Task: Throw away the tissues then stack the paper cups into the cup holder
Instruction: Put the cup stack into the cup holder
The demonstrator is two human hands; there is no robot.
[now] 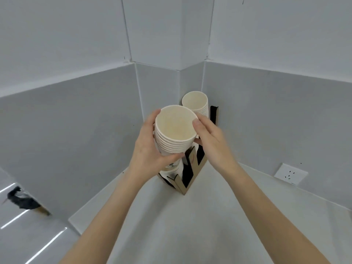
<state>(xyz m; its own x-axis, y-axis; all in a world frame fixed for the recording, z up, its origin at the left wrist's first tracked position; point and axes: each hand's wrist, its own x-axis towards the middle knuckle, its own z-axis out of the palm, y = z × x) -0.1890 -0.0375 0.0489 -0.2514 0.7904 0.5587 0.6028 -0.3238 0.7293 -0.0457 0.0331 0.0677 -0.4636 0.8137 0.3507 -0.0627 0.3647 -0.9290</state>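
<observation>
A nested stack of white paper cups is gripped by the left hand and steadied at the rim by the right hand directly above the brown-and-black cardboard cup holder, behind which another white cup stack is already seated, so lowering remains; no tissues are seen.

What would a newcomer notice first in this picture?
First, the stack of paper cups at the centre, gripped by the left hand and right hand above the cardboard cup holder. Behind it, a second cup stack stands in the corner.
</observation>
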